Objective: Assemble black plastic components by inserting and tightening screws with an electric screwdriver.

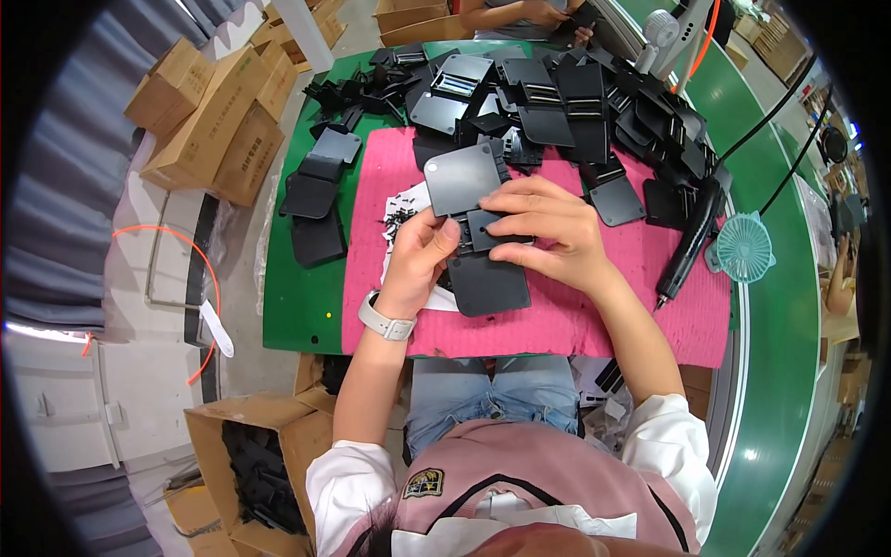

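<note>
Over the pink mat (640,306) I hold a black hinged plastic stand (489,286), with one flat plate on the far side and another nearer me. My left hand (415,262), a pale watch on its wrist, is closed on the left of its middle joint, thumb on top. From the right, my right hand (564,232) grips a small black rectangular piece (482,230) at that joint between fingers and thumb. Part of the joint is hidden by my fingers. Small black screws (399,219) lie loose on white paper (416,198) beside my left hand.
Many black plates and hinged stands (566,102) are heaped across the far side. More black plates (316,190) lie on the green table at left. A black electric screwdriver (691,243) and a teal fan (744,248) are at right. An open carton (302,422) stands lower left. Across the table, another person's hands (548,14) work.
</note>
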A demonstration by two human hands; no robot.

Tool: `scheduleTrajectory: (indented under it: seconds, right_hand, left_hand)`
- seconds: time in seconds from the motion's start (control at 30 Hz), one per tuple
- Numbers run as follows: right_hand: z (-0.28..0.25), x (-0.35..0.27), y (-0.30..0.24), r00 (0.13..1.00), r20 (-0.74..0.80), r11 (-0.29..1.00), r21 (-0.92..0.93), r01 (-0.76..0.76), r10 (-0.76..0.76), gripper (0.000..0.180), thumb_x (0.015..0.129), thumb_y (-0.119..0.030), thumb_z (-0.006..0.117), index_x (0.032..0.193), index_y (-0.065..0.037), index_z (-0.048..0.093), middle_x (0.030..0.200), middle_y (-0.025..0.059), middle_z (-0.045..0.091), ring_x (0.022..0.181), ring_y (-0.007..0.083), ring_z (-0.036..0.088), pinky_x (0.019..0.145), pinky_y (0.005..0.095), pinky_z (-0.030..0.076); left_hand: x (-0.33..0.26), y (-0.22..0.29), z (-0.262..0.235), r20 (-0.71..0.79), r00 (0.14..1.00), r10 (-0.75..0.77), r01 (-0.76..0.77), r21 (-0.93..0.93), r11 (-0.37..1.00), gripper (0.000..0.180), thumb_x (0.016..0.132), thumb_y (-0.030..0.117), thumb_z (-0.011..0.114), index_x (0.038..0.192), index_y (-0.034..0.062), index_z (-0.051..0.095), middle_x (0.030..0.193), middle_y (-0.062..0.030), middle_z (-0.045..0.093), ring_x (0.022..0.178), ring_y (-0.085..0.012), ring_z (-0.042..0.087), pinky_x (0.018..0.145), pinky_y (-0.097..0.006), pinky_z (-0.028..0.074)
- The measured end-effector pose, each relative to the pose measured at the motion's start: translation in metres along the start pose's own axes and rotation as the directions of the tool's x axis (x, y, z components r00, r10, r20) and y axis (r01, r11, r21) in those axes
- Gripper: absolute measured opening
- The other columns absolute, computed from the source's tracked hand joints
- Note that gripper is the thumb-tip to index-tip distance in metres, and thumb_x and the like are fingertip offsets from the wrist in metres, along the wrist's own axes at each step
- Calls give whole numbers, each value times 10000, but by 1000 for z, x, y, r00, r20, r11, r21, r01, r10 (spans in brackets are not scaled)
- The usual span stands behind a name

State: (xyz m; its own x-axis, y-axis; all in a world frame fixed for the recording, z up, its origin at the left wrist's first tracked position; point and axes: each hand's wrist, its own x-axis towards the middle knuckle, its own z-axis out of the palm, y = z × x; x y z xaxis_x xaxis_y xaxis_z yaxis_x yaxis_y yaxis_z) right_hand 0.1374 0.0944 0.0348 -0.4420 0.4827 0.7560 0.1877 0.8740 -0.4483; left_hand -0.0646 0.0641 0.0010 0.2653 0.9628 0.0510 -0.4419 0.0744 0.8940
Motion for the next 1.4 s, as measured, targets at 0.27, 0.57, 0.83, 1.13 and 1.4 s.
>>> scheduleTrajectory:
  seconds: [0.27, 0.57, 0.83, 1.13, 1.4]
  right_hand:
    - [6, 1, -15, 997, 36, 994, -90, -64, 67, 283, 620, -105, 799, 875, -58, 686, 1036, 87, 640, 939, 282, 609, 766, 374, 520]
    - [-20, -60, -52, 948, 11, 935, -167, -313, 319, 280, 593, -95, 813, 835, -19, 692, 950, 102, 634, 839, 274, 593, 706, 347, 491]
    - [-27, -75, -61, 896, 14, 864, -270, -424, 444, 271, 628, -90, 789, 873, -37, 685, 973, 94, 628, 896, 274, 597, 743, 346, 501]
    - [-111, -92, -35, 750, -557, 235, -723, -649, 356, 288, 784, -216, 708, 1019, -63, 644, 967, 118, 647, 873, 290, 624, 730, 364, 506]
    - [-147, -89, 15, 338, -664, -291, -650, -702, 667, 607, 766, -508, 660, 1103, -8, 599, 913, 217, 673, 849, 380, 659, 706, 448, 511]
  left_hand:
    - [0, -1, 4, 2, 999, 45, -45, 88, 995, 354, 930, 324, 605, 1115, 23, 588, 807, 62, 545, 656, -9, 440, 550, -166, 320]
    - [-2, 15, -10, 102, 825, 556, -227, 960, 160, 209, 779, 156, 691, 941, 31, 645, 804, -94, 580, 742, -270, 587, 649, -356, 469]
    - [-2, 7, -9, 68, 911, 408, -55, 997, -46, 136, 740, 97, 705, 854, 42, 657, 853, -82, 571, 850, -275, 584, 679, -380, 485]
    - [2, 4, -13, 130, 813, 568, -184, 982, 38, 95, 815, 112, 668, 840, 21, 653, 766, -128, 589, 720, -323, 587, 629, -390, 461]
    - [-1, 5, -4, -3, 858, 514, -234, 889, 395, 83, 801, 67, 689, 816, -10, 663, 708, -84, 616, 583, -171, 578, 546, -274, 438]
